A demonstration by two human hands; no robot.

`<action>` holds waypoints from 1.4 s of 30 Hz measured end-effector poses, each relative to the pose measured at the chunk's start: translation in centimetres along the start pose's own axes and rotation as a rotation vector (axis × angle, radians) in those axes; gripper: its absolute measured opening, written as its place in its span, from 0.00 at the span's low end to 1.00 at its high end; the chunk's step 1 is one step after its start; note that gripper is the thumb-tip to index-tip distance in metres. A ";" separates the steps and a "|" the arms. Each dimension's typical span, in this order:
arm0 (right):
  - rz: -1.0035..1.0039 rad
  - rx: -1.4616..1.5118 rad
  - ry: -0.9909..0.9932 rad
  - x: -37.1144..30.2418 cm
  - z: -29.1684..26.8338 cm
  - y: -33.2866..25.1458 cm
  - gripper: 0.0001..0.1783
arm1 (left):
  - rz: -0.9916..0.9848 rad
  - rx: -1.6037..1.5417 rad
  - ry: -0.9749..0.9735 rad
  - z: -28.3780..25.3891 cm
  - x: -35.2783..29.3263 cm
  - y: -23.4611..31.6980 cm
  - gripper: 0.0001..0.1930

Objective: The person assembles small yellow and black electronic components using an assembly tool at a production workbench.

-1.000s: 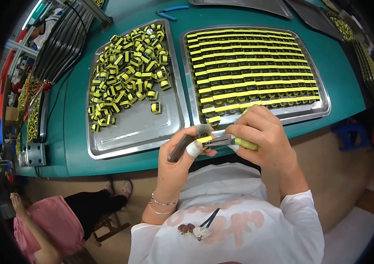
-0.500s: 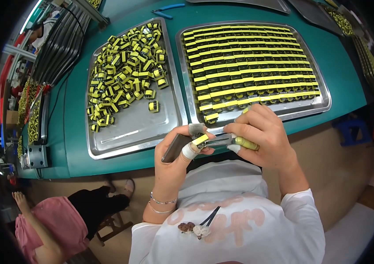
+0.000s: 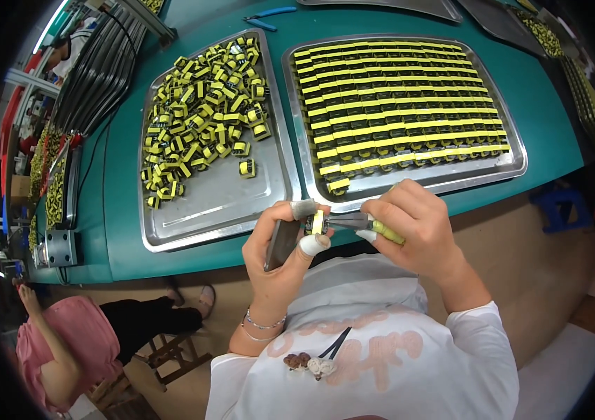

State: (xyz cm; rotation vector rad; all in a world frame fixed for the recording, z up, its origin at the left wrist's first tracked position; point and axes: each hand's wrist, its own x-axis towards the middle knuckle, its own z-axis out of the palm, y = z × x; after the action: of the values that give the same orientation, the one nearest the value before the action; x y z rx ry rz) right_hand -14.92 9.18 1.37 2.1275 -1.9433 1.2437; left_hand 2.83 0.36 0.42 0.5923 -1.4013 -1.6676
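Observation:
My left hand (image 3: 267,269) is closed, pinching a small transformer (image 3: 317,222) with yellow tape between its taped thumb and forefinger. A dark flat bar (image 3: 282,246) also lies within that hand, against the palm. From the right, the grey tips of a pair of tweezers (image 3: 350,220) reach the transformer's side. My right hand (image 3: 420,224) is wrapped round the tweezers' yellow-covered grip, with white tape on a fingertip. Both hands are just in front of the table's near edge.
Loose yellow transformers are heaped in the left metal tray (image 3: 231,199). Close rows of them fill most of the right metal tray (image 3: 444,186). Blue-handled pliers (image 3: 269,14) lie behind. At left are stacked black trays (image 3: 98,73) and a seated person in pink (image 3: 77,343).
The transformer has turned more upright between my left fingers, and the left thumb has shifted. The tweezers have come closer to its side. The person in pink has moved slightly left.

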 end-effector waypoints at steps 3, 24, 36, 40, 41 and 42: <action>0.021 -0.004 -0.007 -0.2 0.0 -0.4 0.18 | -0.014 0.009 0.005 0.0 0.0 0.2 0.21; 0.067 0.026 -0.014 -0.4 0.2 -1.1 0.18 | 0.031 0.133 0.007 0.0 -0.2 0.2 0.19; 0.394 0.679 0.059 -0.7 1.3 -1.3 0.14 | -0.214 -0.202 -0.123 0.2 0.2 0.6 0.23; 0.531 1.082 -0.114 0.5 1.8 -2.5 0.16 | -0.271 -0.220 -0.048 1.5 -0.1 1.3 0.22; 0.510 1.102 -0.104 0.3 2.4 -2.3 0.17 | -0.259 -0.229 -0.057 1.3 -0.1 1.2 0.20; 0.509 1.103 -0.104 0.3 2.4 -2.3 0.17 | -0.258 -0.228 -0.057 1.2 -0.1 1.2 0.20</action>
State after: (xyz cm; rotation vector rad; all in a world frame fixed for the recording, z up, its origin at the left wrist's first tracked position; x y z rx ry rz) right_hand -11.78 8.26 1.03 2.0086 -2.1797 2.8774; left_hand 2.34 1.10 1.82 0.6182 -1.1892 -2.0313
